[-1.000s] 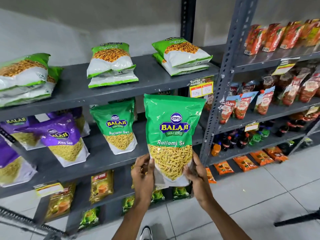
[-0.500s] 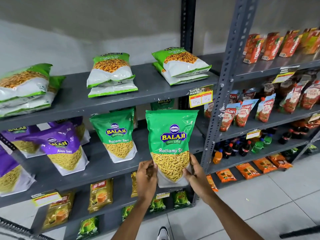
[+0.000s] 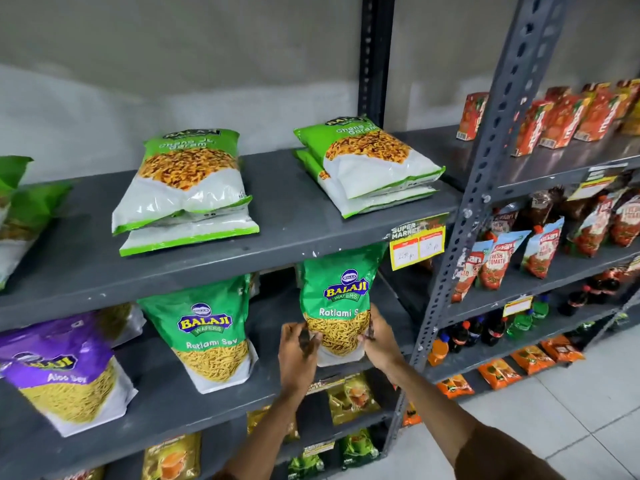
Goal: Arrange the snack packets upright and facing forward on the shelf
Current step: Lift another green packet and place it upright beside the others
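I hold a green Ratlami Sev packet (image 3: 341,296) upright and facing forward at the right end of the middle grey shelf (image 3: 194,407). Its top edge is tucked under the shelf above. My left hand (image 3: 298,355) grips its lower left side and my right hand (image 3: 379,336) grips its lower right side. A second green Ratlami Sev packet (image 3: 207,330) stands upright just to the left. A purple Aloo Sev packet (image 3: 65,372) leans further left. On the upper shelf (image 3: 284,202), green-and-white packets (image 3: 187,192) and another stack of them (image 3: 370,164) lie flat.
A perforated grey upright (image 3: 474,209) divides this rack from the one on the right, which holds red tomato sauce pouches (image 3: 498,261), bottles (image 3: 485,329) and orange packets (image 3: 530,358). A yellow price tag (image 3: 417,245) hangs from the upper shelf edge. Small packets (image 3: 351,398) fill the lower shelves.
Both hands have carried the green packet forward and up into the middle shelf, so its top now sits under the upper shelf. My view has moved closer to the rack.
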A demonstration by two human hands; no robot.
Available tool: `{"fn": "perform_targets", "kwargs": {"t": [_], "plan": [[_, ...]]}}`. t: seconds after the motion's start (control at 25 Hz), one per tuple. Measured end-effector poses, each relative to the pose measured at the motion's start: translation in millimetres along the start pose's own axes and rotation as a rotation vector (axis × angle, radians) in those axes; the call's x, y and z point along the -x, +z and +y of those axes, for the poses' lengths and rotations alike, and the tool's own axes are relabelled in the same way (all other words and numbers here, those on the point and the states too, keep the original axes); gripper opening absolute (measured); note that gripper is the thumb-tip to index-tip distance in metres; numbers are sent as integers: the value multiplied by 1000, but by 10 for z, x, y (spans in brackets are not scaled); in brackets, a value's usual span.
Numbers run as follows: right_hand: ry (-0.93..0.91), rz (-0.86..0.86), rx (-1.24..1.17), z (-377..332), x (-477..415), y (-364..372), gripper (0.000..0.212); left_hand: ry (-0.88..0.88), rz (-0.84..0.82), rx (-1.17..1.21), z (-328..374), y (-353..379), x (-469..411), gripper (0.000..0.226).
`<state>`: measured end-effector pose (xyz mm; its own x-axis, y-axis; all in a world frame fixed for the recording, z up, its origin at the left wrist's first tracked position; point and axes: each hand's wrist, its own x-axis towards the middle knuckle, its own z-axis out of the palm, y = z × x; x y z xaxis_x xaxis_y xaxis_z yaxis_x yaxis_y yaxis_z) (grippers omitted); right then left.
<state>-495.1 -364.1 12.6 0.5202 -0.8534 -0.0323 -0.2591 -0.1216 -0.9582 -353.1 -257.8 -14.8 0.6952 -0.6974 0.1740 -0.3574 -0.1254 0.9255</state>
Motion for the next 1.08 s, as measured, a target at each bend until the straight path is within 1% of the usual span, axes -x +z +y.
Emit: {"fn": "perform_targets", "kwargs": {"t": [0.2, 0.28, 0.36, 0.48, 0.56, 0.64, 0.68, 0.76, 0.8, 0.84, 0.92, 0.96, 1.0, 1.04, 1.08], "plan": [[7, 33, 7, 45, -379, -9, 64, 17, 17, 66, -160, 228, -352, 18], [46, 34, 22, 86, -446, -6, 63, 15, 7, 69, -232, 295, -417, 13], [43, 28, 44, 143, -480, -13, 62, 21, -2, 92, -253, 334, -448, 11], [79, 12, 95, 239, -520, -49, 64, 23, 12, 85, -291, 361, -461, 26], [116, 5, 119, 300, -544, -56, 61, -7, 18, 45, -325, 391, -460, 42], [145, -12, 132, 356, -548, -56, 59, -43, -8, 14, -337, 430, -456, 49], [158, -14, 129, 371, -550, -58, 58, -56, -25, 2, -315, 442, -460, 45], [188, 2, 129, 365, -560, -79, 57, -96, -65, -1, -268, 479, -486, 29], [198, 17, 135, 353, -560, -93, 56, -106, -81, 2, -233, 496, -490, 28], [202, 23, 135, 315, -544, -109, 55, -108, -91, 0, -195, 496, -480, 39], [211, 25, 134, 294, -506, -107, 59, -107, -68, -19, -209, 507, -453, 79], [221, 34, 118, 275, -449, -97, 66, -103, -70, -29, -212, 484, -416, 88], [231, 77, 99, 283, -389, -69, 75, -101, -83, -44, -187, 429, -355, 86], [231, 163, 73, 309, -326, -29, 81, -98, -84, -48, -167, 362, -282, 79], [224, 271, 37, 337, -255, 17, 79, -95, -71, -43, -157, 285, -198, 73]]}}
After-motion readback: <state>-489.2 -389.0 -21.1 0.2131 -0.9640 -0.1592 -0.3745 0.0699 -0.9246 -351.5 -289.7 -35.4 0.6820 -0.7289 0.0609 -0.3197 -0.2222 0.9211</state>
